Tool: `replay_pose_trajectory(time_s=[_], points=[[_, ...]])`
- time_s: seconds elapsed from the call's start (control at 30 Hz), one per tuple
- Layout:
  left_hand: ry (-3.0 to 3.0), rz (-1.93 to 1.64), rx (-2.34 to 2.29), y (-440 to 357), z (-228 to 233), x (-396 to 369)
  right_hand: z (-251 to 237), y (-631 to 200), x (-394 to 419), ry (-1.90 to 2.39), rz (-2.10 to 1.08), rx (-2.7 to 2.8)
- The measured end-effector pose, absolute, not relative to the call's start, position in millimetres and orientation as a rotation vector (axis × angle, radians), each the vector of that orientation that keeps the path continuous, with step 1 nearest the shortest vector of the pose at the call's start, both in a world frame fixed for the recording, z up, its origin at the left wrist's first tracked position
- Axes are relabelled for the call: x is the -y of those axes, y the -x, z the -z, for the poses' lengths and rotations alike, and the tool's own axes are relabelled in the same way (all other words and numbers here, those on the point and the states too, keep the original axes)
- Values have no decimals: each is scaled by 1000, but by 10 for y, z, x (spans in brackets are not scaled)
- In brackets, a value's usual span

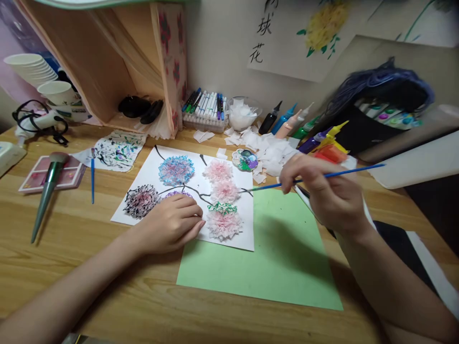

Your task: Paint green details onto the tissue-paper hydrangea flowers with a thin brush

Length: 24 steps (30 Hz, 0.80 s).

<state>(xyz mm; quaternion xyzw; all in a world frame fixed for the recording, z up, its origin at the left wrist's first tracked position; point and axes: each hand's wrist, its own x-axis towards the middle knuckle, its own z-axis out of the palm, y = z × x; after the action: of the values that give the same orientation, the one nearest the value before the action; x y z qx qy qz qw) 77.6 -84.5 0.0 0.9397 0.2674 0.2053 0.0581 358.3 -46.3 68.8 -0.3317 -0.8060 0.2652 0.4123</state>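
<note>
Your right hand [324, 191] pinches a thin blue brush [315, 177], fingers closed round the middle of the shaft. The brush's long axis runs nearly level, handle end out to the right of your fingers and a little up, bristle tip out to the left and slightly down. The tip sits at the right edge of the white sheet [247, 234], close beside the black painted branch and the pink flowers [224, 191]; whether it touches the paper you can't tell. The small palette [245, 160] lies just beyond the tip, away from you. Your left hand [172, 222] lies flat on the same sheet, fingers loosely together and holding nothing, fingertips just left of the lowest pink flower [224, 224] with green edging above it. So the right hand is the one nearer the tip's work spot; the left pins the paper. Left of your left fingers are the dark flower [140, 200] and above them the blue flower [176, 170]. The sheet overlaps a green paper [287, 258] under your right forearm, all on a wooden desk [71, 267]. Beyond your right fingers: white paper scraps [272, 153] and paint bottles [287, 122]. Far left of both hands: a big makeup brush [46, 191] and a second blue brush [92, 177], well apart.
</note>
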Motion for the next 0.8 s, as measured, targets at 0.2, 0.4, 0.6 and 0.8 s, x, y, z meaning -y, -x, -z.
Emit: replay_pose_trajectory(time_s=[0.2, 0.4, 0.6, 0.8], points=[[-2830, -679, -880, -750, 1, 808, -805, -3862, 192, 1098, -439, 1672], [-2823, -753, -922, -744, -25, 800, -493, -3849, -45, 1243, -510, 1927], [-2820, -804, -926, -746, -58, 807, -316, -3781, -108, 1265, -548, 2026], [-2824, -815, -915, -739, -34, 807, -308, -3786, -99, 1241, -537, 2005]])
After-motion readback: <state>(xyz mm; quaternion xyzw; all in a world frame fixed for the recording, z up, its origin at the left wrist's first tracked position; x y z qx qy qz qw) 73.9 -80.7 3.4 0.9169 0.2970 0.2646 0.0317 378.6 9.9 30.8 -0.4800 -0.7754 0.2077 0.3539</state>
